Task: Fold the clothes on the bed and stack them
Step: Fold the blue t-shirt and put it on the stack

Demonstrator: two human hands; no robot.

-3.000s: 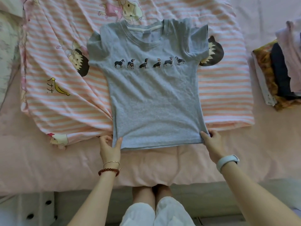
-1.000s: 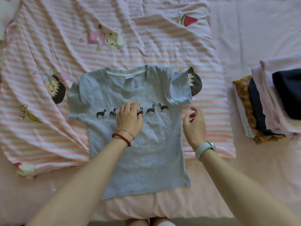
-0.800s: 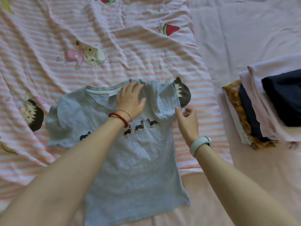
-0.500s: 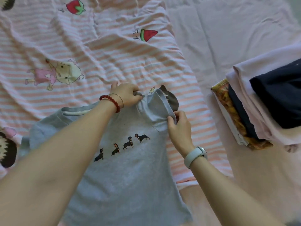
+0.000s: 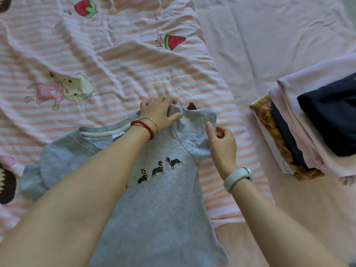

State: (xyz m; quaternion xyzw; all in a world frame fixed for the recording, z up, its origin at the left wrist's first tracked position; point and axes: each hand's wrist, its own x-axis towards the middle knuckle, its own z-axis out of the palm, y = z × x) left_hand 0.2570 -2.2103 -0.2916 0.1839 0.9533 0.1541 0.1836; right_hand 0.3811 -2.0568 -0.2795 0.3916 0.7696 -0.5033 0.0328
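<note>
A grey T-shirt [image 5: 159, 205] with a row of small dachshund prints is lying face up on a pink-and-white striped quilt [image 5: 119, 60] that is covering the left part of the bed. The person's left hand [image 5: 159, 114], wearing a red bead bracelet [image 5: 143, 128] and a thin bangle, is reaching across the shirt to its right shoulder; the fingers are curling over the top edge of the sleeve [image 5: 198, 132] while the thumb is pressing on the fabric, so the hand is gripping the shoulder seam. The right hand [image 5: 221, 143], with a pale blue wristband [image 5: 238, 177], is sitting at the sleeve's outer edge with its fingers loosely bent; its thumb is touching the sleeve, but whether it is pinching the cloth cannot be told. At the right of the bed, well apart from the shirt, a stack of folded clothes [image 5: 316, 128] is resting on the plain pink sheet [image 5: 269, 45], with a navy garment on top and a patterned orange piece at the bottom.
</note>
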